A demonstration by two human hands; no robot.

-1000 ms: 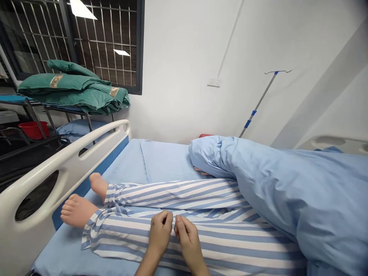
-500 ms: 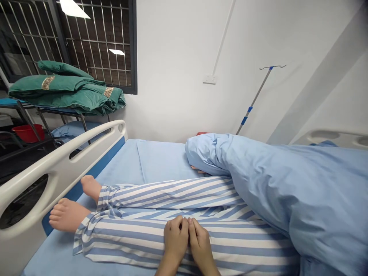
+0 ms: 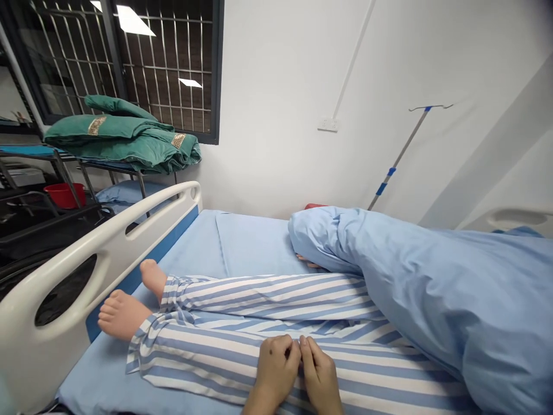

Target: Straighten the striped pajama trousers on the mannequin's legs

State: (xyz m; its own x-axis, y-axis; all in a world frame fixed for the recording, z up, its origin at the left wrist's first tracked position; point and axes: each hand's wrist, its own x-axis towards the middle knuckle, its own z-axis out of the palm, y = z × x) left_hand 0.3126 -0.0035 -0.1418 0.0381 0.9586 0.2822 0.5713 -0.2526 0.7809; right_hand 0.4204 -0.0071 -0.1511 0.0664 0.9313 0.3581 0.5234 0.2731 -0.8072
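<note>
My left hand [image 3: 279,369] and my right hand [image 3: 318,372] are side by side over the nearer leg of blue-and-white striped trousers [image 3: 194,357]. Both have curled fingers, and their thumb sides almost meet. Nothing sticks out of either hand; the palms are hidden. The trousers are on a figure lying on a bed, its bare feet [image 3: 123,316] toward the left end. A light blue quilt [image 3: 415,282] is bunched over the upper part of the figure. Fingertips [image 3: 307,262] show under the quilt's far edge.
A cream bed end board [image 3: 103,242] rises at the left. The bed sheet [image 3: 254,242] is light blue. Folded green bedding [image 3: 129,138] lies on a rack under a barred window [image 3: 173,63]. A red bucket [image 3: 64,196] is below. An IV pole [image 3: 401,153] stands beyond the quilt.
The view has shifted, so the bed, the figure and both hands appear farther right. My hands keep the same curled pose close together over the nearer leg.
</note>
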